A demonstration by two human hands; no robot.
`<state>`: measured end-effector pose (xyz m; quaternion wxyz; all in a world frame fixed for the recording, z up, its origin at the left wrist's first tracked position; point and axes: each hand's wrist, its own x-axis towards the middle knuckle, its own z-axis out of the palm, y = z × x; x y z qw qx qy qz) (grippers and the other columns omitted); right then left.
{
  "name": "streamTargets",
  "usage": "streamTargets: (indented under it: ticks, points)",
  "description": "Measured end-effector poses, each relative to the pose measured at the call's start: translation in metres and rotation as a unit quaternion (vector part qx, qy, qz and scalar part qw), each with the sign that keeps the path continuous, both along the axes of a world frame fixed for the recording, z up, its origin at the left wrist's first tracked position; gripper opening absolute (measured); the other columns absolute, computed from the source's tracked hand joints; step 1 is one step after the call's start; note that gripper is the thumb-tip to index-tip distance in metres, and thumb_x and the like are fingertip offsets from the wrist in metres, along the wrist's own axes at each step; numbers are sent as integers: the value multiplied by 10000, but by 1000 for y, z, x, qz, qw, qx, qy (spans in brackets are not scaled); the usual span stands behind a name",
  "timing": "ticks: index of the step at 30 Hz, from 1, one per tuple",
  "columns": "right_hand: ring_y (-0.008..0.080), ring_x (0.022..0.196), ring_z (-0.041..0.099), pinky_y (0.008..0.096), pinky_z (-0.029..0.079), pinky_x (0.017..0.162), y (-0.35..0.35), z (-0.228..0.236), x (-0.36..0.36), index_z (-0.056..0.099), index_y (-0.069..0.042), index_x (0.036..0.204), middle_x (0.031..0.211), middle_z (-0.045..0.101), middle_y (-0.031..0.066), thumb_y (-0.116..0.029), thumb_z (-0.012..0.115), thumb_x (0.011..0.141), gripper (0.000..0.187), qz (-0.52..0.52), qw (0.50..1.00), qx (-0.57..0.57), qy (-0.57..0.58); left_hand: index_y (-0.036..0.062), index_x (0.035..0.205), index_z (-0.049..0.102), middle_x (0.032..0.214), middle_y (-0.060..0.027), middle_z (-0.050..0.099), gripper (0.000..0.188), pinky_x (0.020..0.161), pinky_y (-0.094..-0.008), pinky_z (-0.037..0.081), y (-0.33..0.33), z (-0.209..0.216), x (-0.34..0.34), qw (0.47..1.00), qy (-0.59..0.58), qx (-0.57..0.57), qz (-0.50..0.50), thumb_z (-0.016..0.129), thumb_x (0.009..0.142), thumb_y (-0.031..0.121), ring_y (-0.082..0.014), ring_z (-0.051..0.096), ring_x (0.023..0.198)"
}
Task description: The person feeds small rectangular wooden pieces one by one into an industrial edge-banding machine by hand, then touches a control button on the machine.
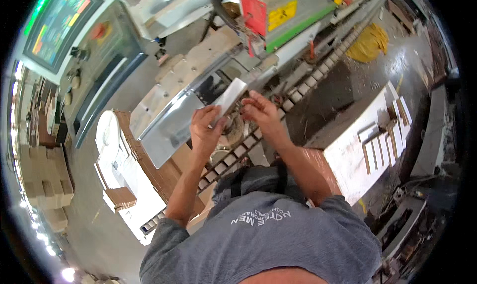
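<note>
My left hand (205,130) is closed on the lower end of a narrow white board strip (231,96), thumb on one side and fingers on the other. The strip is tilted, with its far end up and to the right. A brown edge shows along its right side. My right hand (263,116) is just right of the strip, its fingers bent and apart. Whether its fingertips touch the strip's edge I cannot make out. Both hands are over a machine bed, next to its shiny metal plate (166,142).
A roller track (303,89) runs diagonally below my hands. Stacked white panels stand left (131,182) and right (357,160), with small strips on the right stack. A machine with a red plate (253,13) is ahead, a control screen (62,23) far left. Yellow sheeting (368,41) lies far right.
</note>
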<state>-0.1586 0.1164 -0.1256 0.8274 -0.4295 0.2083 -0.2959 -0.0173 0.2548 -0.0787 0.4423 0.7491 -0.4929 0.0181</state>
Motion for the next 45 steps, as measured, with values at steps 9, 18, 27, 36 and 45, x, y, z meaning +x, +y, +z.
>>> streamTargets:
  ticks: [9,18,27,36,45]
  points:
    - [212,911,653,326,601,775,43,-17,129,134,71,1534,1240,559,215,-76,547,974,712,72,994,-52,60,71,1011,715,1076,-156,610,417,796,-452,489,10,-38,99,982,-157,-57,85,831,615,13,-373,575,980]
    - [176,880,642,300,604,744,43,3,152,444,56,990,1044,551,127,-60,518,951,144,95,989,-80,84,68,945,735,853,-118,654,302,777,-433,486,37,-47,106,969,-126,-48,206,834,660,85,-333,600,841]
    - [165,871,652,276,592,711,44,-4,156,493,103,1091,1068,592,145,-78,524,959,226,64,989,-105,78,39,829,724,795,-114,647,187,759,-429,474,36,-46,110,967,-129,-21,218,822,707,142,-326,589,808]
    - [145,802,674,241,540,650,42,-15,159,497,115,1112,1007,627,109,-133,565,950,304,24,980,-188,61,30,839,714,807,-119,633,151,758,-436,475,28,-41,109,971,-135,-16,197,797,737,106,-332,586,817]
    - [192,682,715,291,550,612,5,-19,163,523,63,887,789,684,146,-150,585,892,222,-36,947,-269,172,41,793,704,784,-123,625,117,710,-432,476,-7,-38,105,976,-146,-5,159,774,758,127,-334,576,764]
